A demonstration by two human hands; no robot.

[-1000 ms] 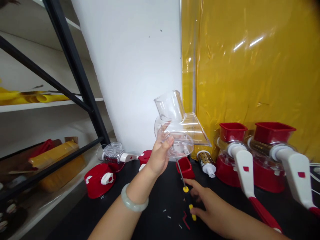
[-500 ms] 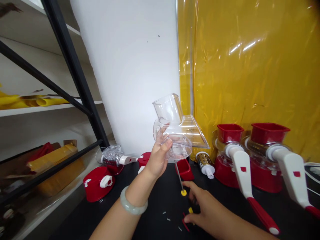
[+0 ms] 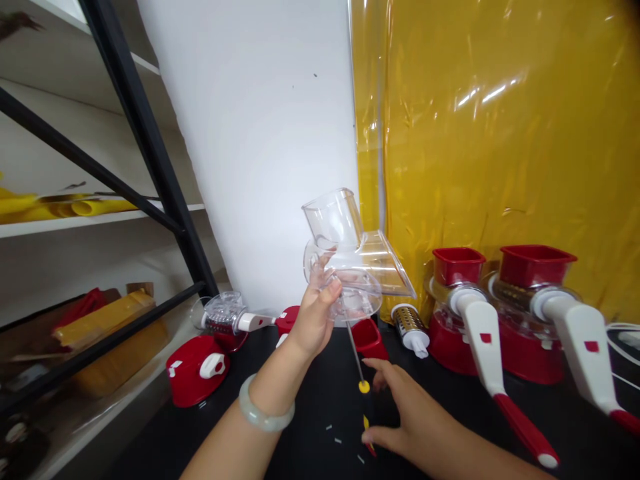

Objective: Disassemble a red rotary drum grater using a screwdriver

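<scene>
My left hand (image 3: 320, 310), with a pale bangle on the wrist, grips a clear plastic grater body (image 3: 336, 223) in the air. The body has an upright feed chute, a slanted outlet on the right and a round base. From underneath, a screwdriver (image 3: 356, 353) points up at that base; where its tip sits is hidden. Its handle is black and yellow with a red end. My right hand (image 3: 400, 407) is loosely round this handle, thumb at the lower end, index finger stretched beside the shaft. Some of its fingers are hidden.
Two assembled red-and-white drum graters (image 3: 457, 350) stand at the right. A loose grating drum (image 3: 410, 328) and a red hopper (image 3: 369, 337) lie behind my hands. On the left are a red base (image 3: 197, 370) and another clear grater body (image 3: 223, 310). Several small screws (image 3: 339, 441) lie in front.
My right hand's thumb has shifted slightly left along the screwdriver handle, and the handle has swung and turned a little. My left hand and the clear body keep nearly the same place.
</scene>
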